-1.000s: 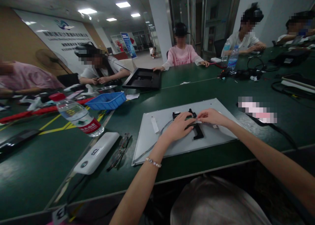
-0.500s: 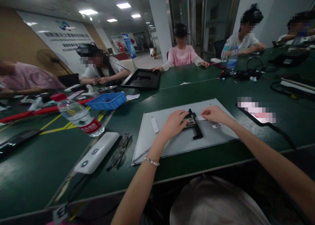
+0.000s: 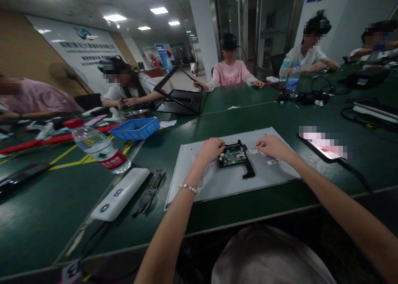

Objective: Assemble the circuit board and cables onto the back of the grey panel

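Note:
A grey flat panel (image 3: 189, 179) lies before me with a black bracket (image 3: 248, 170) on it. Set in the bracket is a green circuit board (image 3: 231, 155). My left hand (image 3: 211, 149) is at the board's upper left corner, fingers curled in and closed; what they grip is too small to make out. A pale cable (image 3: 209, 168) runs beneath that hand. On the board's right, my right hand (image 3: 271, 146) has thumb and fingers pinched together just above the panel. Whatever is in the pinch is hidden. Below it is a small white label (image 3: 254, 151); a printed label (image 3: 274, 161) is stuck nearby.
To the left are eyeglasses (image 3: 149, 192), a white power bank (image 3: 121, 195), a water bottle (image 3: 101, 149) and a blue tray (image 3: 135, 128). A phone (image 3: 323, 146) with a cable lies right. Across the table, a person's hand (image 3: 200, 85) raises a black frame (image 3: 166, 78).
My left hand has drawn back leftward off the board, uncovering it, and its fingers have curled. My right hand has barely moved. Across the table, a black frame now tilts up from a black panel.

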Tool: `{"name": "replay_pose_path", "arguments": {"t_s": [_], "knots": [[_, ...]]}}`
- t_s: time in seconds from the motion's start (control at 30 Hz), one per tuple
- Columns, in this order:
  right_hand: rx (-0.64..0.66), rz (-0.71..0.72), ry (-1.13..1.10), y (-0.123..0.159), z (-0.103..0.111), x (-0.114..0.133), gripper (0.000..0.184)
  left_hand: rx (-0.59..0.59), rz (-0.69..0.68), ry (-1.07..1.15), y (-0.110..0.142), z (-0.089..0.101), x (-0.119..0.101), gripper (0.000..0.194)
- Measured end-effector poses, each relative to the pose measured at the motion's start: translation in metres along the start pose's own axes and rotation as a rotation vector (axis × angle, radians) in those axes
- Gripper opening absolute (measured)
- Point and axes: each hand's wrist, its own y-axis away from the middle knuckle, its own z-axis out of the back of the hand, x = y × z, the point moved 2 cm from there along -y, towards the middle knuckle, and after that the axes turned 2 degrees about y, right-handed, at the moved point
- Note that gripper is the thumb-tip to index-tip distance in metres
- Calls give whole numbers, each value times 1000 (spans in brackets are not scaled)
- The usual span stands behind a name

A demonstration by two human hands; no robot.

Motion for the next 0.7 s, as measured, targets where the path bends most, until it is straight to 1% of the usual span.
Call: {"name": "replay_pose_path", "arguments": {"t_s": [0.1, 0.2, 0.37, 0.47, 0.6, 0.7], "knots": [[-7, -4, 5, 1, 1, 2, 21, -4, 31, 19, -7, -4, 3, 26], [-13, 3, 14, 1, 1, 3, 23, 4, 60, 12, -14, -4, 4, 25], [-28, 16, 26, -1, -1, 0, 22, -70, 92, -62, -26, 4, 0, 28], [-33, 28, 20, -2, -2, -1, 21, -34, 109, -109, -30, 4, -2, 28], [-24, 32, 12, -1, 0, 0, 22, 7, 111, -116, -27, -1, -1, 27], [-24, 33, -3, -1, 1, 2, 21, 7, 116, -100, -19, 2, 1, 31]]}}
